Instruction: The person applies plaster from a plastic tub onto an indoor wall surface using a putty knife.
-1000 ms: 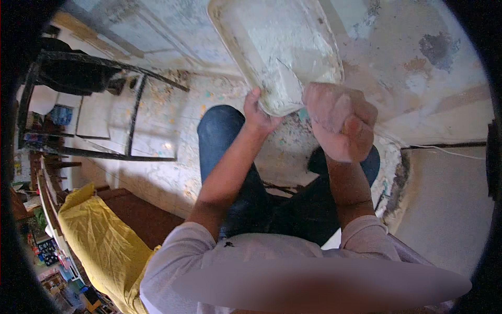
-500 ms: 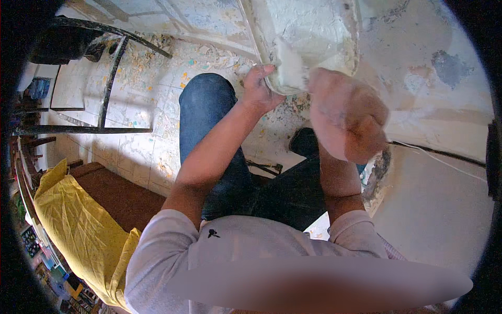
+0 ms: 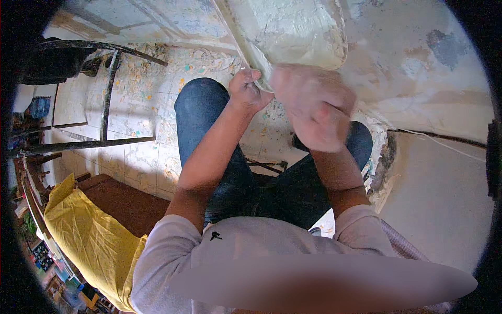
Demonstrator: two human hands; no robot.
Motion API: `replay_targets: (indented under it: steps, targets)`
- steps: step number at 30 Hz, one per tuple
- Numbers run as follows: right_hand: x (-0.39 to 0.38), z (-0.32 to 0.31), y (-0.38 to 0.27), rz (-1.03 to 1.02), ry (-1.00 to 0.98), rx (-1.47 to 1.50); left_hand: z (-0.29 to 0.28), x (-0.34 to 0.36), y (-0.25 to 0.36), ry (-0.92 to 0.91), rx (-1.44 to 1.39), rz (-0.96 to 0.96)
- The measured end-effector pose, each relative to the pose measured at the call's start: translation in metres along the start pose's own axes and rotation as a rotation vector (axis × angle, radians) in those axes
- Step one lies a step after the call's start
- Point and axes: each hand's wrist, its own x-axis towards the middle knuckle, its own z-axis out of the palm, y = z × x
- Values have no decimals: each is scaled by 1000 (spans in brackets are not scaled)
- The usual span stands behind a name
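Left hand [image 3: 247, 94], arm reaching forward, clamps the near-left corner of the tray [image 3: 235, 29], thumb over the rim. Tray lies ahead, whitish paste [image 3: 293, 31] inside. Right hand [image 3: 316, 107] fisted at its near edge, blurred; cannot tell what it grips.

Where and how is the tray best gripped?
Probably by the rim of the tray, at the left of its near end, coming from the person's side: thumb over the edge, fingers underneath. The left hand holds it there. The raised rim gives something to pinch; white paste coats the inside, and the right hand hides part of the near end.
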Motion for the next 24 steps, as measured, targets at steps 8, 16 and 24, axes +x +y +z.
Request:
replay_targets:
  steps: [8,16,24]
  targets:
    - [-6,-29,17,-398,147,-494,15,2,0,148,275,81]
    - [10,1,-2,-23,228,-76,14,5,-3,226,365,74]
    - [13,-13,-9,-139,142,-96,17,7,-7,156,237,40]
